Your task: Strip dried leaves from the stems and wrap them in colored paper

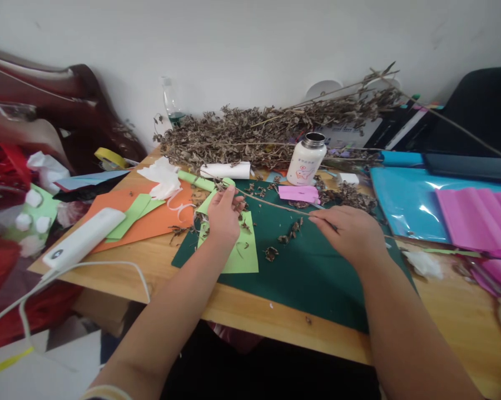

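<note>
A thin dry twig [275, 204] stretches across the dark green cutting mat [300, 278]. My left hand [224, 215] pinches its left end, fingers closed, above a light green paper sheet [242, 253]. My right hand [350, 230] is closed round the twig's right part, knuckles up. Dry leaf crumbs [289, 232] lie on the mat between the hands.
A pile of dried branches [271, 130] lies along the wall. A white bottle [306, 159], a pink note [299, 193] and a white roll [226, 170] stand behind the mat. Orange paper [150, 219] and a white power bank [83, 238] lie left; blue and pink sheets [454, 203] right.
</note>
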Demonstrator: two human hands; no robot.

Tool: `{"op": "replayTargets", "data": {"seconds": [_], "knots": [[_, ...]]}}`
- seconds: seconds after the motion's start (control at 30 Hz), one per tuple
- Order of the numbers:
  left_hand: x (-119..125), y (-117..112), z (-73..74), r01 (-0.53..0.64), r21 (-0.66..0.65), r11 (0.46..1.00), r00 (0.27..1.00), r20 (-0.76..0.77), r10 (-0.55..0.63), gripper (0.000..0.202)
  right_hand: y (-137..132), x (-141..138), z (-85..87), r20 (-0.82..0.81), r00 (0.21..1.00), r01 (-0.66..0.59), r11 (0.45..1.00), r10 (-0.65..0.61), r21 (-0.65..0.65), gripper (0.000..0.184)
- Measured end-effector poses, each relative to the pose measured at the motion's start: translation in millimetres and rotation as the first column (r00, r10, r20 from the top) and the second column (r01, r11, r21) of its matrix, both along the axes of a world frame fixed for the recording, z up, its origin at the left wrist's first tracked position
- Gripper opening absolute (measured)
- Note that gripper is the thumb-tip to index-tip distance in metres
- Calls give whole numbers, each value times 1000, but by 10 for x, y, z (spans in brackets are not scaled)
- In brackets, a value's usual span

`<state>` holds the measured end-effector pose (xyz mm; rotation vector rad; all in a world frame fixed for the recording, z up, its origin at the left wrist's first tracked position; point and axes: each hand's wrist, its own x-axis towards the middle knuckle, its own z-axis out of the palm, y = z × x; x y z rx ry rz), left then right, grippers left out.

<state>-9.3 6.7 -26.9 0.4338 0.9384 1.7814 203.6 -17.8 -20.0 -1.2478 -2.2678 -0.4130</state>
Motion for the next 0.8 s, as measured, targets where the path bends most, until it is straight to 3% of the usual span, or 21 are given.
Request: {"op": "replayTargets", "data": {"seconds": [0.2, 0.53, 0.67, 0.8], "knots": [[-6, 20, -32, -51, -60, 997, 999, 11, 52, 25, -15, -7, 30, 43, 999, -17, 1000, 16, 25, 24], [-19, 39, -67, -24, -54, 998, 1000, 13, 25, 14, -18, -15, 47, 51, 998, -29, 1000, 30, -13, 23], [-2, 36, -58, 23, -29, 999, 1000, -10, -23, 11, -22, -16, 41, 9, 1000, -5, 1000, 6, -26, 24], [85, -30, -29, 145, 56, 988, 986, -95, -140, 8, -30, -13, 25, -87, 995, 43, 997, -49, -66, 22]]}}
